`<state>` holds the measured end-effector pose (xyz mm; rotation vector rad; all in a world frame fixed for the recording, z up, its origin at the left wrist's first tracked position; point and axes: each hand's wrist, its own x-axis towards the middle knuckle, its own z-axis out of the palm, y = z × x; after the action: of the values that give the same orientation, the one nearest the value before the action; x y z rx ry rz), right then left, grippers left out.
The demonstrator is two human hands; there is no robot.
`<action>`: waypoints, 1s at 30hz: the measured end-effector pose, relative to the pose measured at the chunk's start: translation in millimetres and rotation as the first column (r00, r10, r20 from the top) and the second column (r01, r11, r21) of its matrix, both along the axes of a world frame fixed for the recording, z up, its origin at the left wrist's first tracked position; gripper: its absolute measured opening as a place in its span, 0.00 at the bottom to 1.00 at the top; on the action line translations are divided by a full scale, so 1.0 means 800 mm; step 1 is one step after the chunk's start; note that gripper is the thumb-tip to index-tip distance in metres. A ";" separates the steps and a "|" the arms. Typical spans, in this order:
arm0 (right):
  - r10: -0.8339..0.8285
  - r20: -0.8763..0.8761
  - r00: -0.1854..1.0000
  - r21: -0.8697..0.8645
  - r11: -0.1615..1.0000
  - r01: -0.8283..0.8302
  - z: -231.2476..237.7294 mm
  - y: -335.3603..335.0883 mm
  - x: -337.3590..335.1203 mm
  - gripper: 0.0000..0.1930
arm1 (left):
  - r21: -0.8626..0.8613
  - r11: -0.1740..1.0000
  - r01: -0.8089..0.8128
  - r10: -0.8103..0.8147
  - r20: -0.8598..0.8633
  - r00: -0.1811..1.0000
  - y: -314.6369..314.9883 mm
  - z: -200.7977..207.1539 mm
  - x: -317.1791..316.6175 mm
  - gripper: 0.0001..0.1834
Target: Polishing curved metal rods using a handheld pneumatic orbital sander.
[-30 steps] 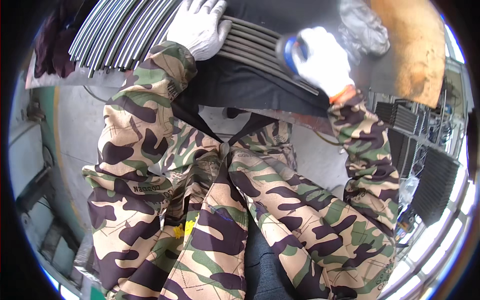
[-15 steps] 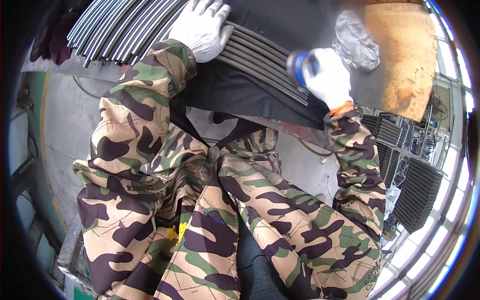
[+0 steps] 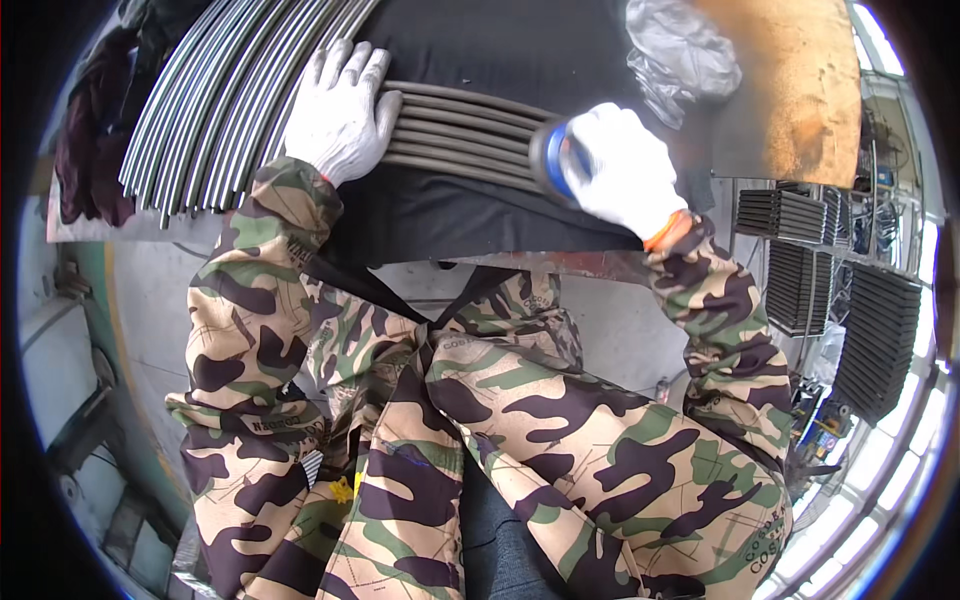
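Note:
My left hand [image 3: 340, 112], in a white knit glove, lies flat with fingers stretched across a row of dark metal rods [image 3: 465, 132]. The rods lie side by side on a black cloth [image 3: 470, 215]. My right hand [image 3: 622, 165], gloved in white with an orange cuff, is closed around a round blue tool [image 3: 558, 160]. Motion blurs the tool, so its exact kind cannot be made out. It rests against the right part of the rods and hides their ends there. To the left of my left hand is a larger bundle of bright, thin rods [image 3: 215, 110].
Crumpled clear plastic [image 3: 685, 60] sits on the table beyond my right hand, beside a stained brown board [image 3: 800, 90]. Dark maroon cloth [image 3: 100, 140] lies at the far left. Racks of stacked dark bars [image 3: 870, 340] stand to the right.
The view has shifted, so the rods appear farther left and more level. My right hand and the blue tool now cover the rods' right ends, which showed before. My left hand stays on the rods.

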<state>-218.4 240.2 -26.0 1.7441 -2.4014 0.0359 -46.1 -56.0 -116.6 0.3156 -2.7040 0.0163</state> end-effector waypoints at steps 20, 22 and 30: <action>-0.034 0.034 0.999 -0.009 0.999 0.035 0.001 -0.059 0.008 0.12 | -0.082 0.995 0.061 -0.060 0.018 0.998 -0.013 0.000 0.001 0.29; -0.038 0.026 0.999 -0.063 0.997 0.040 0.001 -0.079 0.001 0.11 | -0.087 0.995 0.054 -0.052 0.030 0.998 -0.014 0.001 0.000 0.29; 0.020 0.072 0.997 -0.028 0.999 -0.018 0.006 -0.099 0.021 0.12 | -0.036 0.997 0.066 -0.065 0.034 0.997 -0.007 0.002 -0.004 0.29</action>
<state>-202.0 160.8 -21.4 1.7831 -2.4219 0.1360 -49.3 -61.5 -114.7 0.2171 -2.7414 0.0530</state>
